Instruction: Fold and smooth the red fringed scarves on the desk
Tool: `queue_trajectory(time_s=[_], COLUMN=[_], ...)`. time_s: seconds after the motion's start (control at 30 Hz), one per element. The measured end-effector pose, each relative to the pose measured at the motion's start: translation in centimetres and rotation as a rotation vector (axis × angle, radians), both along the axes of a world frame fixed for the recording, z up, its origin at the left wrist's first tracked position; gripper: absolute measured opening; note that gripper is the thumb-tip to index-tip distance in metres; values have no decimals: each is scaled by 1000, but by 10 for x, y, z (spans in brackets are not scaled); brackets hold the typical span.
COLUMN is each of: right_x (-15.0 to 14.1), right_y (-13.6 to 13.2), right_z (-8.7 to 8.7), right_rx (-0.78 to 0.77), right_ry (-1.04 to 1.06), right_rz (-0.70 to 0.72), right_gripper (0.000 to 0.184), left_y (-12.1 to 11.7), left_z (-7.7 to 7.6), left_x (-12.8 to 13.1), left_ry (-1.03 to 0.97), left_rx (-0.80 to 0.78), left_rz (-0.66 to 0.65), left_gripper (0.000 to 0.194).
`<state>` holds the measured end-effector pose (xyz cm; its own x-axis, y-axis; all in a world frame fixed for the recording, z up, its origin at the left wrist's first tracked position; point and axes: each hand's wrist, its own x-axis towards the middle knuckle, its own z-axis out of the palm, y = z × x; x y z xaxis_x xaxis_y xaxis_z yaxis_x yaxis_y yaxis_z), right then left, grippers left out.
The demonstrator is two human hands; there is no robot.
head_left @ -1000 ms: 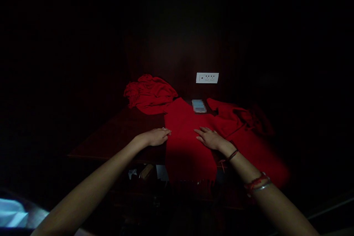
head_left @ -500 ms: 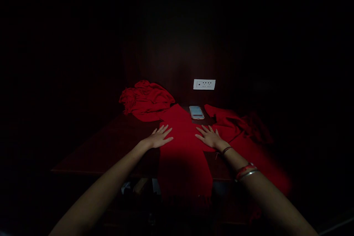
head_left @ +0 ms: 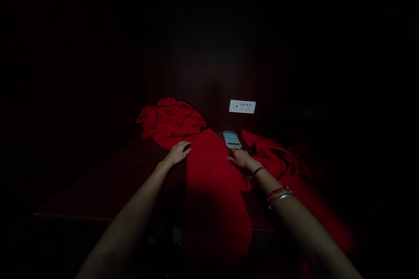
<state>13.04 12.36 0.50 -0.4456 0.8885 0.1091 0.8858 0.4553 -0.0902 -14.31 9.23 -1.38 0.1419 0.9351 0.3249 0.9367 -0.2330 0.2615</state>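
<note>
A long red fringed scarf (head_left: 212,183) lies over the table, and its fringed end hangs over the front edge. At the scarf's left edge is my left hand (head_left: 178,153), palm down, thumb apart from the other fingers and nothing seen in its grasp. My right hand (head_left: 241,158) rests over the scarf's right side with its fingers reaching forward. Its fingertips are at the near edge of a lit smartphone (head_left: 232,139); whether they touch it I cannot tell.
Bunched red fringed cloth (head_left: 173,117) lies at the back left of the dark table (head_left: 98,192). More red cloth (head_left: 271,150) spreads on the right. A white socket plate (head_left: 242,106) is on the wall behind. The surroundings are very dark.
My left hand has moved left and slightly forward to the scarf's edge, its fingers less spread. The right hand has shifted left toward the phone, its fingers drawn closer together. The view has tilted slightly.
</note>
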Motion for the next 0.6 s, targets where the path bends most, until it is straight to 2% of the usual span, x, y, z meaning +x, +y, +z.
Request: queue_trajectory(time_s=[0.2,0.37,0.47,0.53,0.6], right_x=[-4,1,4,5,5], right_y=[9,2,-2,-2,-1], right_z=[-4,6,12,10,5], right_rx=[29,213,324,328,256], right_ry=[14,96,107,79,16], right_rz=[17,-29,-108,-115,-97], right_gripper=[23,24,25,24,24], left_y=[7,11,11,8,4], left_z=[-13,-16,-16,-16,-15], left_x=[-10,-5,-2,1,5], left_ry=[-190,-241,-209,-158,-93], left_rx=[68,-34,7,54,54], left_rz=[-37,-68,-42,-47,-78], left_gripper=[33,33,30,32,35])
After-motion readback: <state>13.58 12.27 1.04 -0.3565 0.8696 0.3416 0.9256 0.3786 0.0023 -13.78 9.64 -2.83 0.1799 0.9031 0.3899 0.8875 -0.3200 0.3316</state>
